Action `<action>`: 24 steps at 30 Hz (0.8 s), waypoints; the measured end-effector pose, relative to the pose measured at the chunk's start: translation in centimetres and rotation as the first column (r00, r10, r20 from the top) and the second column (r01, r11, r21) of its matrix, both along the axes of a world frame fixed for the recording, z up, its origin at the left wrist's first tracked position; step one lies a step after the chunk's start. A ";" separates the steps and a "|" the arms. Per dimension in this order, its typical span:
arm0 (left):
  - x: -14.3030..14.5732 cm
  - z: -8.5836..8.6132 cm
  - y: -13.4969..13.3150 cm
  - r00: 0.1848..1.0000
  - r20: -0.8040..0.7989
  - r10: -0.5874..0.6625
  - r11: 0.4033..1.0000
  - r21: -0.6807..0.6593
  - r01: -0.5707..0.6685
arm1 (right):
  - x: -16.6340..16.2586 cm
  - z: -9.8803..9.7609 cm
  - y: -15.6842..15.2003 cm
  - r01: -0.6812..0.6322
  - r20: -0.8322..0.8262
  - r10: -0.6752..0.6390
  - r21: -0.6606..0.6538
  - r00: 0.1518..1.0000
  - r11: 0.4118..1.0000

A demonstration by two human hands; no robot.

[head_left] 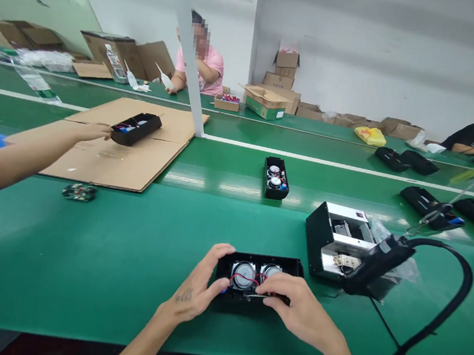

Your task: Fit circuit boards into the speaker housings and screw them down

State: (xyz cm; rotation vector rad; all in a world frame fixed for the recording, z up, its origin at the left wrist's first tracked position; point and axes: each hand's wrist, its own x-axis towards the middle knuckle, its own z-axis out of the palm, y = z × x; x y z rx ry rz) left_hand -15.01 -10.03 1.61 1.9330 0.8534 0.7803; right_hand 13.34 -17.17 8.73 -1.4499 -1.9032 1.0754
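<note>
A black speaker housing (228,262) lies on the green table in front of me, its open side up. Two round speakers (244,275) sit inside it, with thin red wires (247,278) running across them. My left hand (197,286) grips the housing's left end between thumb and fingers; a bit of blue shows by the thumb. Over the right half, my right hand (297,307) has its fingers closed low inside the housing, beside the wires. What they pinch is hidden. A thin light-coloured edge shows just below those fingertips.
At right stand a silver-and-black machine (328,238) and a hanging black tool (381,260) with a thick cable. Another open housing (276,179) lies ahead. A co-worker's hand (95,131) touches a housing (136,129) on cardboard (95,157). Circuit boards (79,192) lie left.
</note>
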 end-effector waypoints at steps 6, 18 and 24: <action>0.9 1.2 -0.2 0.985 -0.145 -0.089 0.925 0.354 0.136 | -3.3 -1.5 -0.3 -0.032 0.433 -0.086 0.258 0.897 0.966; 2.8 2.1 -0.8 0.854 -0.515 -0.073 0.874 0.379 0.303 | -3.1 1.2 2.1 -0.218 0.480 0.218 -0.056 0.850 0.974; 2.8 2.1 -0.8 0.855 -0.514 -0.077 0.859 0.401 0.318 | -3.3 0.1 0.1 -0.155 0.460 0.155 -0.037 0.874 0.987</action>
